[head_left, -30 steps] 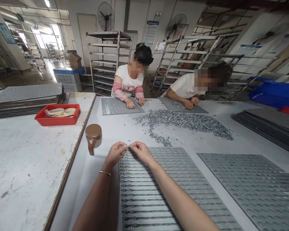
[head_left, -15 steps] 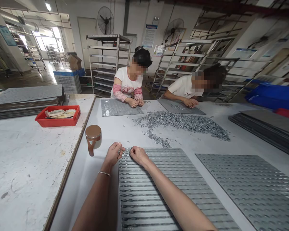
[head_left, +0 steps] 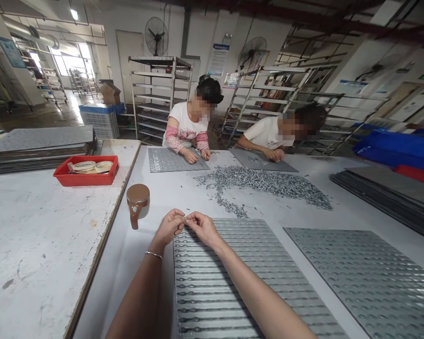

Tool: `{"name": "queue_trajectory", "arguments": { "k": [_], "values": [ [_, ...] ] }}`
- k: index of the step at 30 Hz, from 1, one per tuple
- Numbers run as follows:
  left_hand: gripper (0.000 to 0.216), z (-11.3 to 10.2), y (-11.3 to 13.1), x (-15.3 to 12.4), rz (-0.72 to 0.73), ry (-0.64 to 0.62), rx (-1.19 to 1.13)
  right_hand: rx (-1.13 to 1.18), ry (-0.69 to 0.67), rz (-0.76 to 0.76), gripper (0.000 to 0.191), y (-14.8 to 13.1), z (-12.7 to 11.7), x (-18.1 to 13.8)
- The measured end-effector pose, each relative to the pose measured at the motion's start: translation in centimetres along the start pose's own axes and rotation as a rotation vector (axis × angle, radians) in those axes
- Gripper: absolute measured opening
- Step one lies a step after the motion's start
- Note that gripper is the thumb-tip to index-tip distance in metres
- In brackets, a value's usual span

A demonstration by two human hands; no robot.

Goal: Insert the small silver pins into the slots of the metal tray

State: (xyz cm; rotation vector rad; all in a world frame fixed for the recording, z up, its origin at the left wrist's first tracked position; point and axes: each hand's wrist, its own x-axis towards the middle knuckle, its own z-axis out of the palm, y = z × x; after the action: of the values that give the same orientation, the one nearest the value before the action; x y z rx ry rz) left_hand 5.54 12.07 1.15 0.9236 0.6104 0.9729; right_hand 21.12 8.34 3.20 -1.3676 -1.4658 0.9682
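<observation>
My left hand (head_left: 170, 228) is closed above the far left corner of a grooved grey board (head_left: 233, 263). Its thumb and fingers pinch a tiny shiny grey piece (head_left: 185, 218). The pinched fingertips of my right hand (head_left: 202, 229) meet the left ones at this same piece; whether each grips it fully is too small to tell. Rows of dark oval pieces lie along the grooves, mostly at the board's left side. Beyond the board spreads a loose pile of small shiny grey oval pieces (head_left: 268, 186).
A brown lidded mug (head_left: 138, 200) stands left of my hands. Another studded board (head_left: 360, 268) lies to the right. Dark boards are stacked (head_left: 388, 197) at far right. A red tray (head_left: 85, 179) sits on the left table. Two people work across the table over their own boards.
My right hand has lifted from the board's far edge and moved left to meet my left hand's fingertips. Across the table, the left person's hands have moved apart.
</observation>
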Motion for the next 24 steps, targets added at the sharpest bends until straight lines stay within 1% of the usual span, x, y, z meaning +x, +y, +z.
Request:
{"name": "queue_trajectory", "arguments": {
  "k": [2, 3, 6, 9, 14, 16, 20, 24],
  "values": [
    [0.028, 0.0, 0.1, -0.1, -0.003, -0.011, 0.016, 0.124, -0.058, 0.091, 0.038, 0.2, 0.0, 0.1],
    [0.028, 0.0, 0.1, -0.1, -0.008, -0.022, 0.031, 0.148, -0.077, 0.119, 0.041, 0.3, -0.1, 0.1],
    [0.030, 0.0, -0.2, 0.0, -0.030, -0.052, 0.084, 0.117, -0.094, 0.146, 0.042, 1.0, -0.6, 0.4],
    [0.035, -0.3, -0.5, 0.2, -0.032, -0.003, 0.091, 0.029, -0.082, 0.156, 0.036, 1.8, -1.1, 0.5],
    [0.046, -1.6, -0.8, 0.7, 0.000, 0.151, 0.046, -0.225, -0.056, 0.086, 0.016, 2.7, -1.3, 0.0],
    [0.047, -2.0, -0.9, 0.9, 0.001, 0.183, 0.030, -0.314, -0.066, 0.046, 0.014, 2.8, -1.2, -0.2],
    [0.047, -2.1, -1.0, 1.0, 0.015, 0.208, 0.000, -0.432, -0.071, -0.002, 0.016, 2.7, -0.9, -0.3],
    [0.049, -1.7, -0.6, 0.9, 0.036, 0.166, -0.037, -0.469, -0.061, -0.030, 0.013, 2.3, -1.1, -0.2]
  ]
}}
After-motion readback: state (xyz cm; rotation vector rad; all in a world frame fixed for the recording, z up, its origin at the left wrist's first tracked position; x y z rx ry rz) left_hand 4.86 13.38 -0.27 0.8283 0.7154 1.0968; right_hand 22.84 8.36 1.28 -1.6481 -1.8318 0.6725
